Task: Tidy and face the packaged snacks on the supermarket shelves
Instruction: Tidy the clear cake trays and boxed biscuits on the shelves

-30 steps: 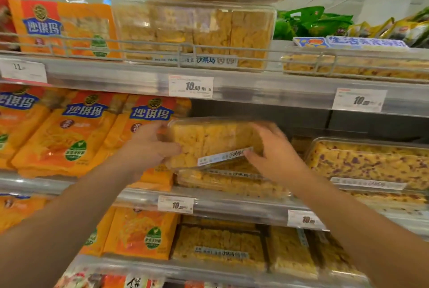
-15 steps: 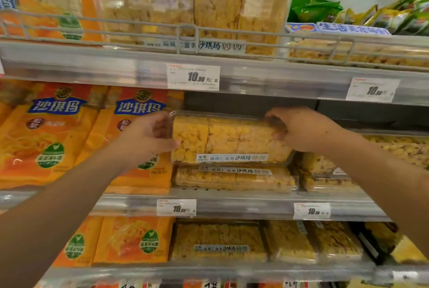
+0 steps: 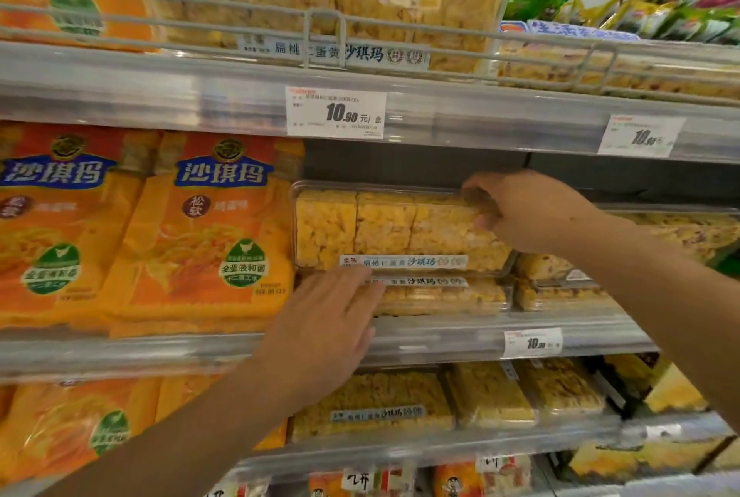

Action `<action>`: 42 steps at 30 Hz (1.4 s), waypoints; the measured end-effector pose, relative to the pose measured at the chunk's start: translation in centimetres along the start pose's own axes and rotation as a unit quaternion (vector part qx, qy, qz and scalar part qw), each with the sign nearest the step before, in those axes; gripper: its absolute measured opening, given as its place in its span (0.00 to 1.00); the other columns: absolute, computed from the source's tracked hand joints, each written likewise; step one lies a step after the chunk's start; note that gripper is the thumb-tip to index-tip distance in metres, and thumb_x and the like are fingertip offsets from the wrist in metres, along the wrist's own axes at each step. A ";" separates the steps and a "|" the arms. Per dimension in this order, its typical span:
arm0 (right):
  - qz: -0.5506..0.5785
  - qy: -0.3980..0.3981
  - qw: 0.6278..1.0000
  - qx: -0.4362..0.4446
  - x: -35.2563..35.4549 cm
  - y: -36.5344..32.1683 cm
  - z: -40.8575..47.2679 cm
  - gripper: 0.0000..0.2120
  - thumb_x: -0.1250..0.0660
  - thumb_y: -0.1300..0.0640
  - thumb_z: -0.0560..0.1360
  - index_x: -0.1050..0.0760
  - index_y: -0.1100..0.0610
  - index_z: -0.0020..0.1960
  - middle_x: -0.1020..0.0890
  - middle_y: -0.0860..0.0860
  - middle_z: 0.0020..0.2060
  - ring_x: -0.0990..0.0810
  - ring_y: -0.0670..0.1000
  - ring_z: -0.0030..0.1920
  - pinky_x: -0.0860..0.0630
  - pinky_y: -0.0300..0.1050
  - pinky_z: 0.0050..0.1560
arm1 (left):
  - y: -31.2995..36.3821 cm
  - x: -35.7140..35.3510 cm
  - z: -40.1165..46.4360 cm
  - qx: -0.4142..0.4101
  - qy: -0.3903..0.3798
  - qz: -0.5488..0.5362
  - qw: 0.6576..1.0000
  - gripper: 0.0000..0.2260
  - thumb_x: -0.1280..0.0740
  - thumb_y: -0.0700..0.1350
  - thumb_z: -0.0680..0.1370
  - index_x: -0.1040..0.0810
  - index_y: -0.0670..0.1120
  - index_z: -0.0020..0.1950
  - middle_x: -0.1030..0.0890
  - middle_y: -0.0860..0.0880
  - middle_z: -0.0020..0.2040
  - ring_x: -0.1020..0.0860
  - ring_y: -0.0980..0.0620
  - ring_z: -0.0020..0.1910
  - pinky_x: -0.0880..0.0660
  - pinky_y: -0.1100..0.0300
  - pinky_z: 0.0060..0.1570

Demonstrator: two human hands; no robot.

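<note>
Top box (image 3: 384, 230), frame centre, sits label-out on a second box (image 3: 440, 294): two stacked, nearly squared. Your right hand (image 3: 532, 212) curls round its upper right corner; your left hand (image 3: 324, 330), fingers straight, touches the lower box. Two orange bags (image 3: 208, 232) stand faced at left. Right-hand boxes look left to do.
</note>
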State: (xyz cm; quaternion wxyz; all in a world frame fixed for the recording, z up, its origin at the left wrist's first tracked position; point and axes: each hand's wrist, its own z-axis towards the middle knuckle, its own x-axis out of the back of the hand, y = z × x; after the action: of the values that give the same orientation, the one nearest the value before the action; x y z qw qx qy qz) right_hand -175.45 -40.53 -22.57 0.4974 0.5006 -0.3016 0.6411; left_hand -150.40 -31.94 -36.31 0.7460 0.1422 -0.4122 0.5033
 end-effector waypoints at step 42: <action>0.060 -0.075 0.995 0.005 1.7 0.5 -1.6 0.37 0.28 0.51 0.73 0.44 0.44 0.76 0.36 0.49 0.73 0.40 0.57 0.73 0.39 0.58 0.72 | -6.3 3.5 2.3 0.274 0.059 -0.498 0.821 0.41 0.24 0.60 0.63 0.42 0.71 0.70 0.26 0.67 0.61 0.24 0.62 0.61 0.21 0.59 0.53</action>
State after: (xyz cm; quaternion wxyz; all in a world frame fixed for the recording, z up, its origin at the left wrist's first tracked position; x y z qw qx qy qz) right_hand -176.44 -38.70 -21.43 0.4319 0.5305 -0.3642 0.6320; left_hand -145.50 -34.02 -31.00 0.8481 0.4966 -0.0862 0.1632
